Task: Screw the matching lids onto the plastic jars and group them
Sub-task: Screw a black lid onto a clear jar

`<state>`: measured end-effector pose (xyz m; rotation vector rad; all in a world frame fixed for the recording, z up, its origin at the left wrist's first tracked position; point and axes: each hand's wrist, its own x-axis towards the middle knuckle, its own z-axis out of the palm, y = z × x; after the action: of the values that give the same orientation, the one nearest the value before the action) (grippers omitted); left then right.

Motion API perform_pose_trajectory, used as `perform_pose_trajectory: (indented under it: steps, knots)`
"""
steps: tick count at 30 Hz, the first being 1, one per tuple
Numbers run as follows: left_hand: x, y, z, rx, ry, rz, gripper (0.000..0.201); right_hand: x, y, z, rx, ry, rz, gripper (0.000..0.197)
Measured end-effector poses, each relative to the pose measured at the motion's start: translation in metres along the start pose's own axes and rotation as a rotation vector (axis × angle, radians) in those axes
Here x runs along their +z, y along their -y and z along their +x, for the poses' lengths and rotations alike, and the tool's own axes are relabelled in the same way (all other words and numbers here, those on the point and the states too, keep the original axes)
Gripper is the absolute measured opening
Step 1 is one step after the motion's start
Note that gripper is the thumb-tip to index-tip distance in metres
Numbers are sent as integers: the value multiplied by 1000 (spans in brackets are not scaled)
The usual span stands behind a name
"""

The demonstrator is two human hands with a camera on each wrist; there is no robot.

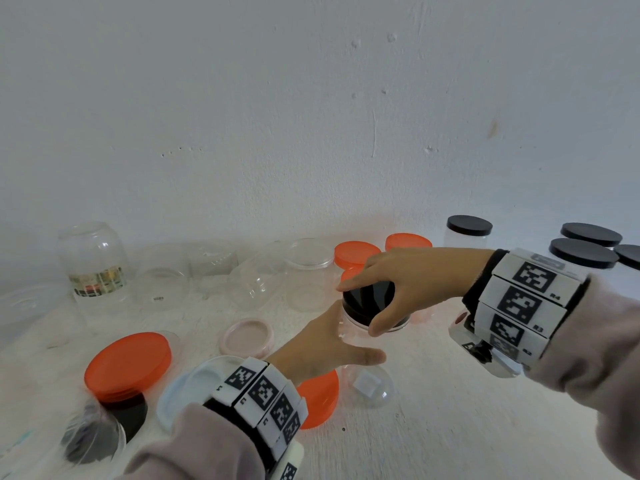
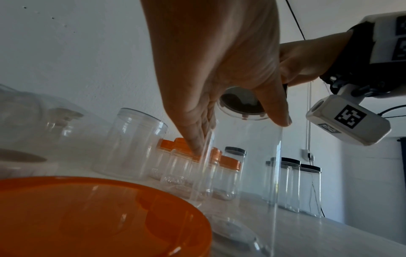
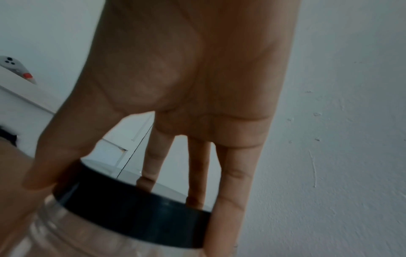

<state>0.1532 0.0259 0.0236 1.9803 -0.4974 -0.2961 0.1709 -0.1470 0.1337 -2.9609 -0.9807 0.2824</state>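
Step in hand, by my reading: a black lid (image 1: 369,301) is being screwed onto a clear jar (image 1: 367,362) standing on the worktop (image 1: 450,427), centre of the scene, slightly near. The right hand (image 1: 412,282) comes from above; its fingers (image 3: 230,182) and thumb curl down over the lid's rim and grip it. The left hand (image 1: 322,344) holds the jar's body just below the neck, thumb on the near side, fingers wrapped round the far side.

Whether the thread is fully home cannot be told; in the right wrist view the lid sits roughly level on the neck. To finish well, the left hand should keep the jar from spinning while the right turns the lid flat, not tilted, stopping once resistance firms up. The clear wall looks thin and would likely flex under a hard squeeze.

Surroundings: black-lidded jars (image 1: 585,254) stand grouped at far right, the likely destination. Orange-lidded jars (image 1: 356,252) stand just beyond the hands. Open clear jars (image 1: 93,261) crowd the far left. Loose orange lids (image 1: 128,365) lie near left; another orange lid (image 1: 320,398) lies partly under the left wrist, beside the jar. A pale pink lid (image 1: 247,337) lies left of the jar.

Obstruction: the route rightward looks open; the orange-lidded jars close behind could be knocked.
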Motion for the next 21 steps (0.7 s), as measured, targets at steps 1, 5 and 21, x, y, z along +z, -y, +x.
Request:
perform_pose_trajectory:
  steps: [1,5,21]
  knots:
    - [0,0,0,-1,2,0,92,0,0,0,-1,1,3,73]
    - [5,-2,0,16,-35,8,89,0,3,-2,1,-6,3,73]
    - [10,-3,0,5,-124,27,87,6,9,-4,-26,-127,-39,68]
